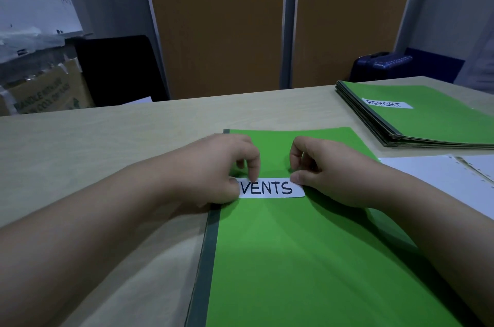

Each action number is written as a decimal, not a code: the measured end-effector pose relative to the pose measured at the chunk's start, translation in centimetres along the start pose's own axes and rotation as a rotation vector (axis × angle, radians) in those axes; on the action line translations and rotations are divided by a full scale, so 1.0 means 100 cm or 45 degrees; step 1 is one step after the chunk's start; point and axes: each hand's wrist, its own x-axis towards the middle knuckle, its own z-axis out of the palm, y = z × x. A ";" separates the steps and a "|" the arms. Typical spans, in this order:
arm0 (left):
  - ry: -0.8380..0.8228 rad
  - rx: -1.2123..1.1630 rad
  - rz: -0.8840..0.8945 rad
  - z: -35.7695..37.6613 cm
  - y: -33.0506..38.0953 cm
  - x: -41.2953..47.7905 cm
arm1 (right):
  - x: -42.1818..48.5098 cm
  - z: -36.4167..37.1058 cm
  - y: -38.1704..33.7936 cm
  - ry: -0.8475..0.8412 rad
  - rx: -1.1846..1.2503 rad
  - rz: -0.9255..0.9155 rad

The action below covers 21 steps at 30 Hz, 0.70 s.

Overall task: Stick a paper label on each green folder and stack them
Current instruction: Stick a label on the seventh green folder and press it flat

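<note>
A green folder (307, 252) with a dark spine lies flat on the table in front of me. Across its upper part sits a white paper label (270, 188) reading "EVENTS". My left hand (213, 169) pinches the label's left end, covering the first letter. My right hand (323, 169) pinches its right end with thumb and forefinger. The label rests against the folder's cover. At the far right stands a stack of green folders (433, 126); the top one carries a white label (386, 104) reading "REPORT".
A white punched sheet (441, 177) lies on the light wooden table (107, 145) to the right of the folder. Beyond the table's far edge are a cardboard box (45, 91), a dark panel, brown cabinet doors and a blue case (379, 65).
</note>
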 end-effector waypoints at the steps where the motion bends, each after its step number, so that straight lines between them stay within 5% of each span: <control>1: -0.015 -0.006 0.048 0.004 0.002 0.000 | 0.000 0.000 0.000 0.015 -0.019 -0.020; 8: 0.089 0.047 0.246 0.016 -0.004 -0.007 | -0.011 0.006 -0.010 0.087 -0.184 -0.340; 21: 0.230 0.019 0.330 0.021 0.003 -0.027 | -0.026 0.012 -0.006 0.185 -0.251 -0.439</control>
